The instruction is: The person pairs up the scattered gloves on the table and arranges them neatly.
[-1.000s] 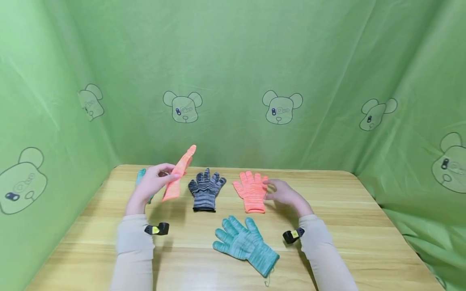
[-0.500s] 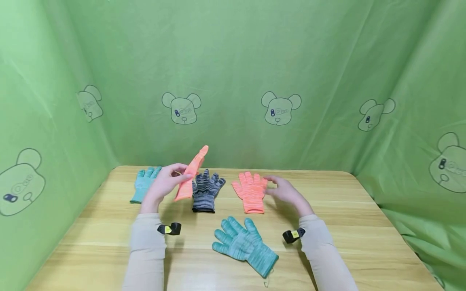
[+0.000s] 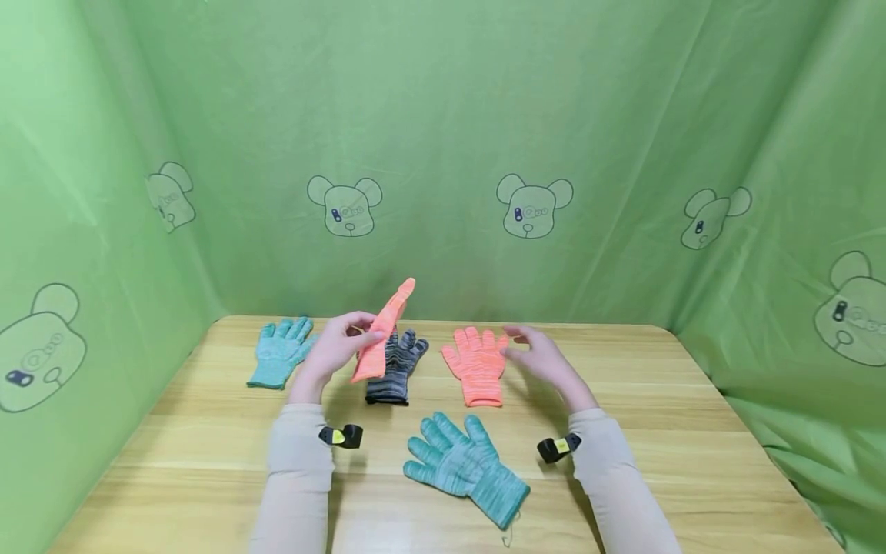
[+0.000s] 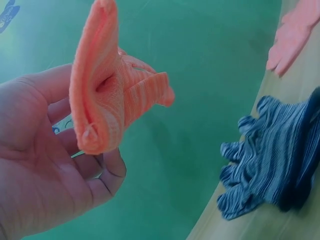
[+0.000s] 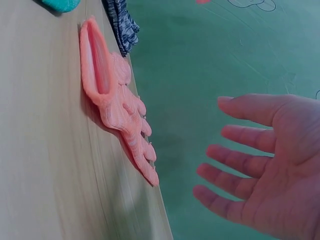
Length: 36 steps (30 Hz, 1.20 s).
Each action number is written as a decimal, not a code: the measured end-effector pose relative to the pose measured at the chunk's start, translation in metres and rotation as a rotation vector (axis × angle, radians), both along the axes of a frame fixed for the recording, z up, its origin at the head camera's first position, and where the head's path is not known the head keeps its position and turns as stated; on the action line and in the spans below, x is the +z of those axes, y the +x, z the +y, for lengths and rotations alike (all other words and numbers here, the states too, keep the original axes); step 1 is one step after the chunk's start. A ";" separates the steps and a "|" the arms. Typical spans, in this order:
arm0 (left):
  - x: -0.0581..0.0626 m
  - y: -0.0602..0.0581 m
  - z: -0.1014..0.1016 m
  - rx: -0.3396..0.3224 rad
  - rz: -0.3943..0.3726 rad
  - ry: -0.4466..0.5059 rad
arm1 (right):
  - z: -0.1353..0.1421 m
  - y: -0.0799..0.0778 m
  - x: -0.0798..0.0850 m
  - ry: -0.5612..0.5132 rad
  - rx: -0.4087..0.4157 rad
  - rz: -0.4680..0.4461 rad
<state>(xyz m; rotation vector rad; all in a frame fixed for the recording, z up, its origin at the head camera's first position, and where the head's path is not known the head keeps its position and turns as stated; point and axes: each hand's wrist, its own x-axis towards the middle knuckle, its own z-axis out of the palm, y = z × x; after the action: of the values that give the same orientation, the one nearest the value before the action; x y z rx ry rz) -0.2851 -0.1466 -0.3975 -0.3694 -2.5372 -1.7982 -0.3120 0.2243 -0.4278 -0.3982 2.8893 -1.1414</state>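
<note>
My left hand [image 3: 339,350] pinches an orange knit glove [image 4: 102,90] between thumb and fingers, holding it up above the table. In the head view that glove overlaps the left side of a black-and-grey striped glove [image 3: 393,377] lying flat. A second orange glove [image 3: 477,369] lies on the table with its fingers pointing away. Just right of it is my right hand [image 3: 543,358], fingers spread and relaxed, holding nothing. The right wrist view has this hand [image 5: 270,160] apart from the orange glove [image 5: 120,105], whose cuff gapes.
A teal glove [image 3: 280,354] lies at the table's back left. Another teal glove [image 3: 464,465] lies tilted near the front middle, a loose thread at its cuff. Green curtains [image 3: 443,115] with bear-head prints enclose the wooden table [image 3: 657,431].
My left hand has moved right with the held orange glove, from beside the teal glove to over the striped one, uncovering the back-left teal glove. My right hand has barely moved.
</note>
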 end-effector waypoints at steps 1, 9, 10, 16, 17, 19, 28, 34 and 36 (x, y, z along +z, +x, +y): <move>0.000 0.000 0.002 0.002 -0.005 0.006 | 0.000 -0.001 0.000 -0.007 0.003 0.014; -0.003 -0.003 0.019 -0.007 -0.003 0.017 | -0.004 -0.002 0.001 -0.102 -0.010 0.075; -0.003 -0.003 0.021 -0.003 -0.004 0.017 | -0.004 -0.002 0.002 -0.115 -0.011 0.082; -0.006 -0.005 0.032 -0.013 0.011 0.014 | -0.007 0.001 0.006 -0.157 -0.025 0.122; -0.007 -0.005 0.034 -0.017 0.011 0.019 | -0.008 0.001 0.006 -0.158 -0.026 0.127; -0.007 -0.005 0.038 -0.023 0.004 0.026 | -0.009 0.002 0.008 -0.158 -0.024 0.136; -0.010 -0.006 0.056 -0.027 0.011 0.058 | -0.013 0.003 0.009 -0.176 -0.021 0.151; -0.011 -0.007 0.065 -0.017 -0.001 0.081 | -0.014 0.003 0.010 -0.182 -0.016 0.151; -0.012 -0.008 0.069 -0.008 0.001 0.078 | -0.014 0.004 0.011 -0.181 -0.016 0.150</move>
<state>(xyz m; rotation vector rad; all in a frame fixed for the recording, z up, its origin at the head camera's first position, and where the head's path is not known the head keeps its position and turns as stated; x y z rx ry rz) -0.2928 -0.0780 -0.4091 -0.3792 -2.4599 -1.8925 -0.3083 0.2100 -0.4172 -0.4856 2.9275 -1.4413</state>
